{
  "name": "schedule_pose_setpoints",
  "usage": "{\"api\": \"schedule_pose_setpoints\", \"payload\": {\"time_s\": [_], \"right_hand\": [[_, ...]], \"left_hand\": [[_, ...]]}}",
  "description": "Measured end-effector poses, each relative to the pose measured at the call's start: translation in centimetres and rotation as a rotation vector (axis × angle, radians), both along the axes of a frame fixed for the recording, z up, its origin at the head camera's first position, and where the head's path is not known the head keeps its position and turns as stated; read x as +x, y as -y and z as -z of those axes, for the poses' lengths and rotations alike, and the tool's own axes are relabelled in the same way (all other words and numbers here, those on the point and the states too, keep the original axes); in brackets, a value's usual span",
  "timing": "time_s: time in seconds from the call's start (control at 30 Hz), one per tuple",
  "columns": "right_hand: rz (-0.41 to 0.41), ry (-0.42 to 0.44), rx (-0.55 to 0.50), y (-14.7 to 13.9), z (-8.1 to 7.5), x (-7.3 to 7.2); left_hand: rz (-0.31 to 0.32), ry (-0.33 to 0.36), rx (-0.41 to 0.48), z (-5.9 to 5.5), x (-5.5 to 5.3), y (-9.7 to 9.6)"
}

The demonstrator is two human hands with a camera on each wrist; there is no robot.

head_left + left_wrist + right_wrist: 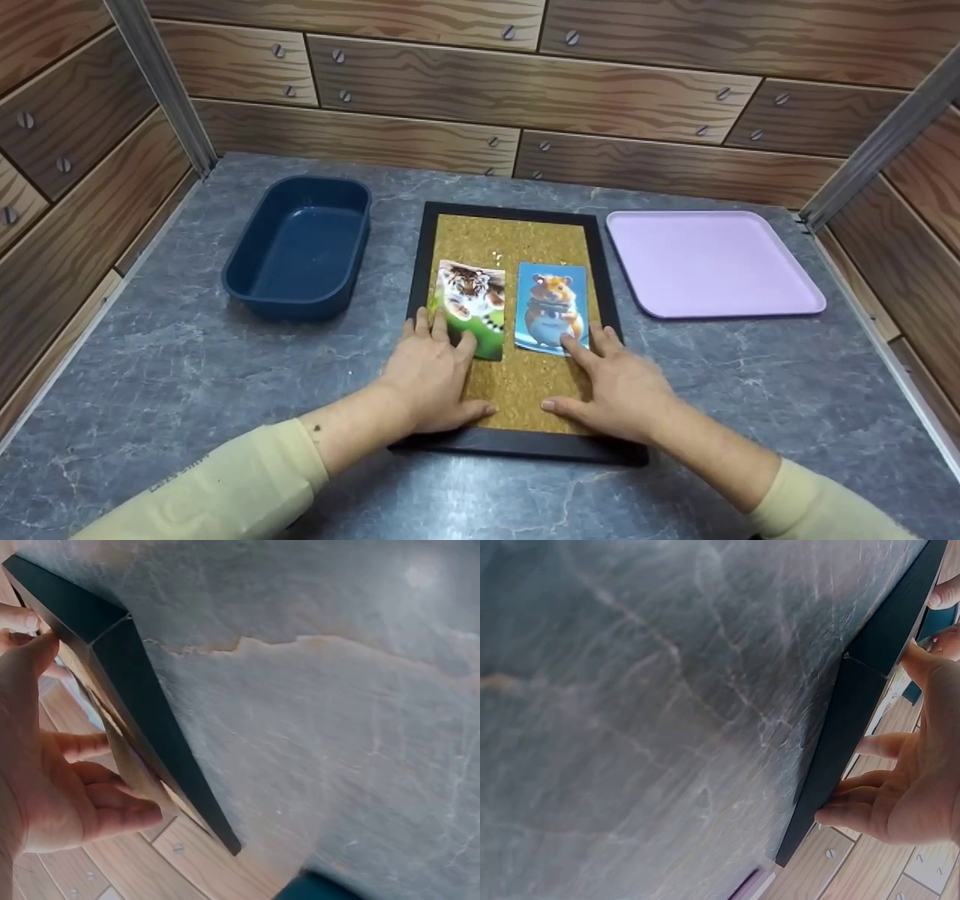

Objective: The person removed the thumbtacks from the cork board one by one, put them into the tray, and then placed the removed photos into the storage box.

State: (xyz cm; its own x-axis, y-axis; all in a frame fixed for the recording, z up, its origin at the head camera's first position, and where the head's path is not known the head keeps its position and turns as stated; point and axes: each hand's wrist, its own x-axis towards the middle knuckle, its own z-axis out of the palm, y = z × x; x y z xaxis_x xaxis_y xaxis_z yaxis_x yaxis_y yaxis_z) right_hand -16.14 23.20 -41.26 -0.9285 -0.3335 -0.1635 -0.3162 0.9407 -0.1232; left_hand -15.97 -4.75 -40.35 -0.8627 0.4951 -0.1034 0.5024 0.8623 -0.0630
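A black-framed cork board [525,236] lies flat on the table, centred in front of me in the head view. On its cork are two picture cards side by side: a tiger card [472,292] and a hamster card [553,300] with a blue background. My left hand [431,379] rests with spread fingers over the board's left side, fingertips at the tiger card's lower left. Spread likewise, my right hand [626,386] lies over the right side, index fingertip on the hamster card's lower edge. Both wrist views show the black frame [142,682] beside the extended fingers.
A deep navy-blue bin [300,247] stands on the table to the left of the board. To the right lies a shallow lilac tray [716,262]. Wood-patterned panels [420,75] enclose the back and sides, with metal posts [169,82] at the corners.
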Motion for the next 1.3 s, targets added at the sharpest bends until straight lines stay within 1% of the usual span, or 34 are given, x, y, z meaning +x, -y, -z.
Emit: {"api": "schedule_pose_setpoints", "payload": {"time_s": [0.1, 0.17, 0.27, 0.4, 0.5, 0.6, 0.77, 1.07, 1.17, 1.3], "right_hand": [[0.000, 0.000, -0.003, 0.1, 0.0, 0.0], [0.000, 0.003, -0.003, 0.1, -0.1, -0.1], [-0.003, -0.003, -0.001, 0.2, -0.2, -0.1], [-0.005, -0.011, 0.003, 0.3, -0.3, -0.1], [-0.003, -0.008, 0.002, 0.4, -0.3, -0.1], [0.000, 0.002, -0.003, 0.4, -0.4, -0.2], [-0.019, 0.007, -0.007, 0.2, -0.4, -0.2], [-0.047, 0.002, -0.021, -0.5, -0.7, -0.5], [-0.061, -0.012, -0.048, -1.1, -1.0, -0.6], [-0.067, -0.025, -0.111, -1.8, -1.4, -0.8]], "left_hand": [[0.022, -0.025, -0.028, -0.3, 0.0, -0.1], [0.048, -0.030, -0.034, -0.6, -0.2, -0.2], [0.102, -0.002, -0.015, -0.8, -0.7, -0.5], [0.181, 0.064, 0.024, -0.9, -1.8, -1.1], [0.235, 0.096, 0.031, -0.8, -2.6, -1.7], [0.273, 0.116, 0.020, -0.7, -3.4, -2.2], [0.296, 0.149, -0.008, -0.6, -4.3, -2.8], [0.308, 0.191, -0.046, -0.5, -4.8, -3.3], [0.322, 0.197, -0.048, -0.4, -4.9, -3.3], [0.331, 0.212, -0.033, -0.1, -5.0, -3.3]]}}
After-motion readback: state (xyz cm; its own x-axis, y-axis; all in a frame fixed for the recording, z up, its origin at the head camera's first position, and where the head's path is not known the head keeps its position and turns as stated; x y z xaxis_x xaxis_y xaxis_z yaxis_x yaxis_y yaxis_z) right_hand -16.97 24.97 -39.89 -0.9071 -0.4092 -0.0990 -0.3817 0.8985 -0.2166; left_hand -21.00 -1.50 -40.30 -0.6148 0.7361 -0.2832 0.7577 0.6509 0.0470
